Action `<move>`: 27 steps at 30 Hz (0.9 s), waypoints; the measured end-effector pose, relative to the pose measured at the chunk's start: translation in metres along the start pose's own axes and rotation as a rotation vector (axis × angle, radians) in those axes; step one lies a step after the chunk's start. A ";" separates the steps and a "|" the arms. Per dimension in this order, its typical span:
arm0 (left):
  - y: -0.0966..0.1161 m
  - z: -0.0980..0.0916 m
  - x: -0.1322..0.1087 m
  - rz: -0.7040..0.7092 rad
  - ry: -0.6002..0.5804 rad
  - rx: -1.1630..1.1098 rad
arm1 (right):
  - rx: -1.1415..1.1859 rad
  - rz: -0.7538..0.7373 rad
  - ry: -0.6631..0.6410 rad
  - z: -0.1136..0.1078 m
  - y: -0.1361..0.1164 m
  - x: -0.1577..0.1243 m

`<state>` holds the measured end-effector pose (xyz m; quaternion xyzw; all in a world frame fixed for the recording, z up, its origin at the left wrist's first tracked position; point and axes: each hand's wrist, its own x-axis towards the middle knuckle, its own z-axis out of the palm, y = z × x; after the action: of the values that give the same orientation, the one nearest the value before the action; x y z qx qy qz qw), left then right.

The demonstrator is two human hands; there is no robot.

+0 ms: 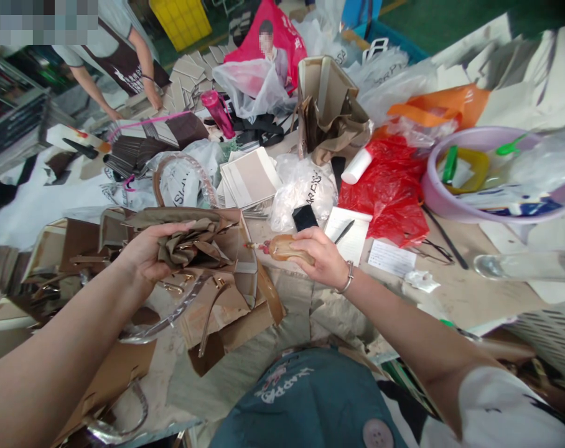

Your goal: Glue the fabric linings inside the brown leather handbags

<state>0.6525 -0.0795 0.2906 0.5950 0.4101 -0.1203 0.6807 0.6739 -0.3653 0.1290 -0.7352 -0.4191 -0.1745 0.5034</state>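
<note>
Left hand (152, 252) clutching cloth (189, 242) atop brown bag (224, 291) | right hand (323, 256) gripping bottle (286, 248) (nozzle (257, 247) toward bag)

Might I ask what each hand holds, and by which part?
The right hand holds the bottle by its base end; the left hand, brown cloth by bunched folds.

Dark green floor (427, 31) with a yellow stripe (394, 5) beyond a cluttered, tan-topped worktable (469, 295).

kinda tight; decent lane over crumpled sheet (294, 311), just right of open bag (212, 314); black slab (305, 218), notepad (353, 242) block far side; purple basin (443, 208) walls off right; other bags (83, 236) jam left
</note>
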 end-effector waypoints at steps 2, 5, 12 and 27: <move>0.000 0.000 -0.002 0.004 -0.006 -0.003 | -0.001 0.008 -0.031 0.004 0.001 -0.008; -0.001 -0.002 -0.002 0.017 0.002 0.007 | -0.005 0.026 -0.064 0.012 -0.001 -0.025; -0.005 -0.007 0.000 0.028 -0.006 -0.008 | 0.113 0.132 -0.089 0.015 -0.011 -0.036; -0.007 -0.010 -0.009 0.008 -0.036 -0.048 | -0.146 -0.143 -0.171 -0.001 -0.019 -0.022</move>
<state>0.6380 -0.0758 0.2920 0.5777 0.3982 -0.1185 0.7026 0.6459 -0.3735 0.1255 -0.7503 -0.4980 -0.1768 0.3972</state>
